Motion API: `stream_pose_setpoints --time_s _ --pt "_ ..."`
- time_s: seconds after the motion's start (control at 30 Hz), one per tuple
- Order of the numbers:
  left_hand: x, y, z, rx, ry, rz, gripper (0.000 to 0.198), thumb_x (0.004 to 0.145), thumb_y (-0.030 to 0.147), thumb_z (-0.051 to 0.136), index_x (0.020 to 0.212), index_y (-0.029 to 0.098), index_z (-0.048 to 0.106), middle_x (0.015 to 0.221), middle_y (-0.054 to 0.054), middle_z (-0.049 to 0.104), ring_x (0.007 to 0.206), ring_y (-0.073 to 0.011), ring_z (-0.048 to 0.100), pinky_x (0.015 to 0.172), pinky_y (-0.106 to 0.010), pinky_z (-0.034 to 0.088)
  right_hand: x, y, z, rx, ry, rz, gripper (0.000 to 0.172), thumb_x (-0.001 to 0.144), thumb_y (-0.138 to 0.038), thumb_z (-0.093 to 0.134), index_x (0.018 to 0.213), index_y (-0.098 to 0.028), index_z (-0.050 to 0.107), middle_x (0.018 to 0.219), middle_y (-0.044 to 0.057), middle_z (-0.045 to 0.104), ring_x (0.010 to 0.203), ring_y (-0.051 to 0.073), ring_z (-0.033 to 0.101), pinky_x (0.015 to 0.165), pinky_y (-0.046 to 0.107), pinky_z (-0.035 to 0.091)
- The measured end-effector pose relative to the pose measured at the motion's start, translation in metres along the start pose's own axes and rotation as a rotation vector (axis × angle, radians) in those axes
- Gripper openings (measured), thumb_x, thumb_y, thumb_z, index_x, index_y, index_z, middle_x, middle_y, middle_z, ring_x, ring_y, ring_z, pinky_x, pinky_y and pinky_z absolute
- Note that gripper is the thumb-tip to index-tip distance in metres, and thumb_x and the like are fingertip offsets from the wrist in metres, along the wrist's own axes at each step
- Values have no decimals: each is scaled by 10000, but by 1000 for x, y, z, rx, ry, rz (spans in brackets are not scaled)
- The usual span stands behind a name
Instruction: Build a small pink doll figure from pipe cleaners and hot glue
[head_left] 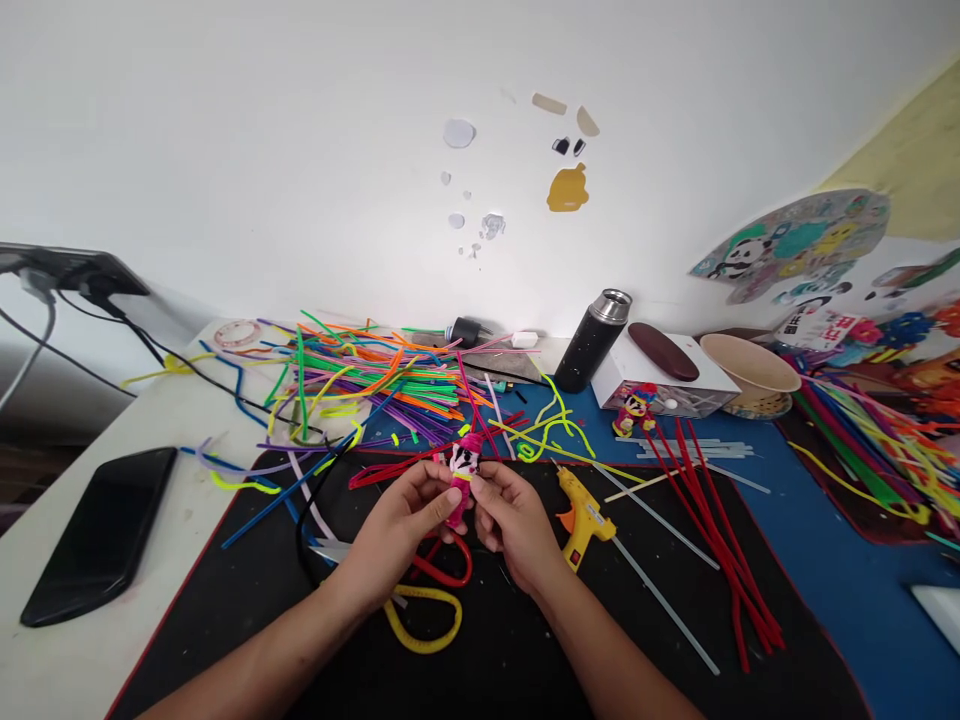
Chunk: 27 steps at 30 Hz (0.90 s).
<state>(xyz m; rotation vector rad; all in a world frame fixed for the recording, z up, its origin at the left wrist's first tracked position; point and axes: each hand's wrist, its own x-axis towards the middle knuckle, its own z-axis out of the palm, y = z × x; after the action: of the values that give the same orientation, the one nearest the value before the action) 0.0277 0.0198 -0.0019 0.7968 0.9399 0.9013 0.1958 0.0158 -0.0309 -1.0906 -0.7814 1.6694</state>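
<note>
Between both hands, above the black mat (300, 680), is a small pink pipe-cleaner doll (466, 456) with a black and white face and a yellow band at its neck. My left hand (409, 525) pinches its lower body between thumb and fingers. On the other side, my right hand (517, 515) has its fingertips closed on the doll's edge near the yellow band. Scissors (424, 618) with red and yellow handles lie under my left hand, their blades partly hidden. A yellow hot glue gun (583, 515) rests on the mat to the right of my right hand.
Loose coloured pipe cleaners (375, 375) heap at the back, with red ones (724, 550) at right. A black phone (101, 535) lies left. A black thermos (592, 340), white drawer box (660, 375) and finished-looking doll (634, 410) stand behind. Glue sticks (667, 605) lie right.
</note>
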Motion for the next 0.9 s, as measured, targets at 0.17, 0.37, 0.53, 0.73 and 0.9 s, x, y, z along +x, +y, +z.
stream_pose_setpoints --time_s 0.17,0.37,0.53,0.73,0.9 --pt "2 -1 0 -101 54 16 493 749 461 944 1010 195 622 861 -6 722 715 -166 720 648 -266 571 -2 3 2 -13 3 13 487 833 -579 830 1030 -159 683 507 -103 520 343 48 371 351 167 214" --pt "4 -6 1 -34 29 48 464 747 466 944 935 178 631 783 -7 705 658 -134 644 578 -221 504 -4 2 2 -45 -42 45 512 830 -623 813 1012 -166 671 506 -85 554 340 52 379 352 166 210" --pt "3 -7 -3 23 -3 25 471 795 537 889 987 173 659 752 -19 699 666 -163 654 596 -254 519 -5 3 -1 -61 -49 35 470 839 -601 815 965 -173 665 483 -94 527 353 53 358 361 169 224" --pt "-1 4 -14 256 -25 39 425 856 576 810 945 177 694 794 -19 698 706 -162 648 669 -272 545 -5 1 -3 -10 -63 47 446 833 -571 831 940 -162 687 451 -120 440 363 53 334 370 180 207" --pt "-1 13 -32 579 110 291 360 927 499 746 1121 216 637 949 -30 698 845 -199 683 764 -326 585 -6 3 -3 -4 -118 67 436 819 -566 844 908 -174 674 453 -124 442 354 50 318 371 188 233"
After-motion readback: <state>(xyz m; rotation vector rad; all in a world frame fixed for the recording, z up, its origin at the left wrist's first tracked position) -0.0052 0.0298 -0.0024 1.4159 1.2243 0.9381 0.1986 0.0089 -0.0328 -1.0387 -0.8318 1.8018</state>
